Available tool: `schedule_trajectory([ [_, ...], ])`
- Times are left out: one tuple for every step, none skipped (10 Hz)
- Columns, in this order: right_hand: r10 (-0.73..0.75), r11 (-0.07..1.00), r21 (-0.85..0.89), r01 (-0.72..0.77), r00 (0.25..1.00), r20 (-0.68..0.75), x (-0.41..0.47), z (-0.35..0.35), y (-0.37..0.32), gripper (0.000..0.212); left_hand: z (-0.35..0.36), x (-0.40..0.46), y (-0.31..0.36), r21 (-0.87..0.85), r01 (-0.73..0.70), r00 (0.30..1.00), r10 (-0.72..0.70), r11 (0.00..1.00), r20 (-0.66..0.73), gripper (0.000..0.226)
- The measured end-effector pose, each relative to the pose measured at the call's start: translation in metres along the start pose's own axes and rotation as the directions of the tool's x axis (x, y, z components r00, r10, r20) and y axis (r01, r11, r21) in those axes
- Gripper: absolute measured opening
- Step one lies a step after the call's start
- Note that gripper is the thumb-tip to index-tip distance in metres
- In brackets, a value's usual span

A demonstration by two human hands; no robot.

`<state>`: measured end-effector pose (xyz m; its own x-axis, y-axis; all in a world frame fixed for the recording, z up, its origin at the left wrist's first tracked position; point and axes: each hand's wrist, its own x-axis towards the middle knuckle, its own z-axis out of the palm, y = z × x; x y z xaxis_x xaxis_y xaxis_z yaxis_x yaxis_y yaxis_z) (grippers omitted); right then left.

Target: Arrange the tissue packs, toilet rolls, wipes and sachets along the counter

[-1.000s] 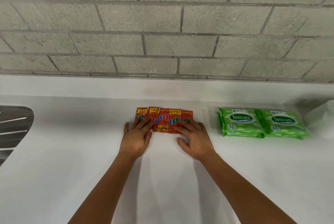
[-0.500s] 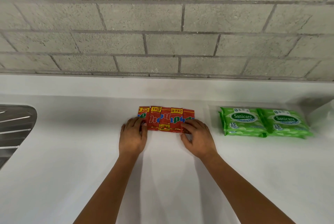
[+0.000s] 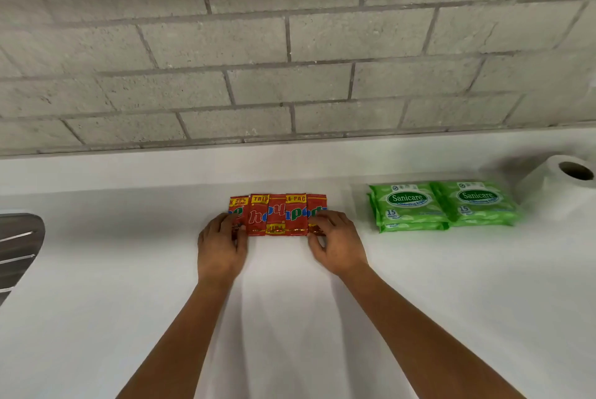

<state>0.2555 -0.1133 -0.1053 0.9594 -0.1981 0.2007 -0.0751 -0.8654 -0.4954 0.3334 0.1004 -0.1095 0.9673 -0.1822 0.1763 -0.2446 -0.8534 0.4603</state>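
The fingers of the left hand (image 3: 221,245) are curled a little and sit close together, and their tips press on the left end of a row of red sachets (image 3: 279,215). The thumb lies just under the near edge of the end sachet. The fingers of the right hand (image 3: 335,245) are bent and a bit apart, and their tips rest on the right end of the same row, with the thumb tucked below it on the counter. I cannot tell if either hand is pinching a sachet or only pushing on it. The sachets lie flat, side by side, and they overlap each other a little, so the letters on them look broken up. The row sits between the two hands, near the back of the white counter (image 3: 129,285). Both bare arms reach in from the bottom of the view. To the right of the sachets, well apart from the right hand, two green wipes packs (image 3: 443,205) lie next to each other and touch. There seems to be another green pack under each one. Just beside the right pack, at the far right edge, stands a white toilet roll (image 3: 558,186) with its hole facing up. At the far left edge a bit of a metal sink drainer (image 3: 17,247) shows. Behind the counter is a grey brick wall (image 3: 290,44).
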Motion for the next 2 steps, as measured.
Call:
schedule_trajectory([
  [0.032,0.999,0.024,-0.034,0.998,0.063,-0.004,-0.007,-0.01,0.042,-0.01,0.005,0.018,0.073,-0.091,0.992,0.084,0.993,0.099,0.038],
  [0.033,0.998,0.055,-0.035,0.999,0.036,-0.012,-0.011,-0.02,0.044,-0.023,0.005,0.036,0.048,-0.18,0.961,0.165,0.983,0.222,0.039],
])
